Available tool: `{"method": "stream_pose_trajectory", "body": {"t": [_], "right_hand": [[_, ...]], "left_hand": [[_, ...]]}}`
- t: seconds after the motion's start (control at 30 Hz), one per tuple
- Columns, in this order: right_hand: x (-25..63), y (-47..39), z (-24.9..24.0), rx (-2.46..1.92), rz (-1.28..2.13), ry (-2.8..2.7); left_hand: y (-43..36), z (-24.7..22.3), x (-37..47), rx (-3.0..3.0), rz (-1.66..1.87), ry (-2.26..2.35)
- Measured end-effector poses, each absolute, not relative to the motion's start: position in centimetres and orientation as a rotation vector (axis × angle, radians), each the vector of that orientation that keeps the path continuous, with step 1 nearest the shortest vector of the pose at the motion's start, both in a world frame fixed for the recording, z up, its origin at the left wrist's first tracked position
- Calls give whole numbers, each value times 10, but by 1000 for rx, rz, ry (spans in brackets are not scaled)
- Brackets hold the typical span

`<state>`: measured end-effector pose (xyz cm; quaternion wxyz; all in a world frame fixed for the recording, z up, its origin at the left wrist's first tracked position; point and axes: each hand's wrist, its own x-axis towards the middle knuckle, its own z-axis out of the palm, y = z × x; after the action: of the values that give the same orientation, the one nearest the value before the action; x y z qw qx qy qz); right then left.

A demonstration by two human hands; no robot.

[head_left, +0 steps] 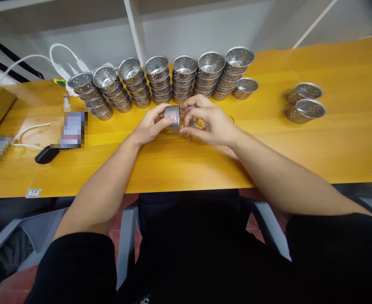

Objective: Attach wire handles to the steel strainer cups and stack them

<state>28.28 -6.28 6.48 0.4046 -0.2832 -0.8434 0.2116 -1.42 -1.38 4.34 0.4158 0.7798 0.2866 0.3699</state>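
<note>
A small perforated metal cup [172, 118] lies sideways in my left hand [154, 122], its mouth facing right. My right hand [206, 119] is at the cup's mouth with its fingers bent; whatever its fingertips hold is too small to make out. Thin curled metal wires [195, 123] lie on the table beneath and behind my right hand, partly hidden by it. Behind both hands stand several stacks of perforated metal cups [182, 69] in a row. One single cup [246, 88] is at the right end of that row.
Two more metal cups [306, 112] stand close together at the right of the yellow table [179, 169]. On the left are a blurred-out phone-like object [74, 130], a black object [47, 155] and white cables [36, 126]. A wall panel [205, 25] rises behind the stacks.
</note>
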Motion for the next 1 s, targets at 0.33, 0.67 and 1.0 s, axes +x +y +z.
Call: {"method": "stream_pose_trajectory", "body": {"t": [0.33, 0.67, 1.0], "right_hand": [[280, -64, 58, -808, 484, -2004], [317, -24, 20, -895, 450, -2114], [298, -42, 30, -821, 540, -2027]], "left_hand": [[-8, 38, -18, 1938, 1020, 771], [12, 16, -20, 1908, 1111, 791], [-8, 19, -7, 1996, 1036, 802]]}}
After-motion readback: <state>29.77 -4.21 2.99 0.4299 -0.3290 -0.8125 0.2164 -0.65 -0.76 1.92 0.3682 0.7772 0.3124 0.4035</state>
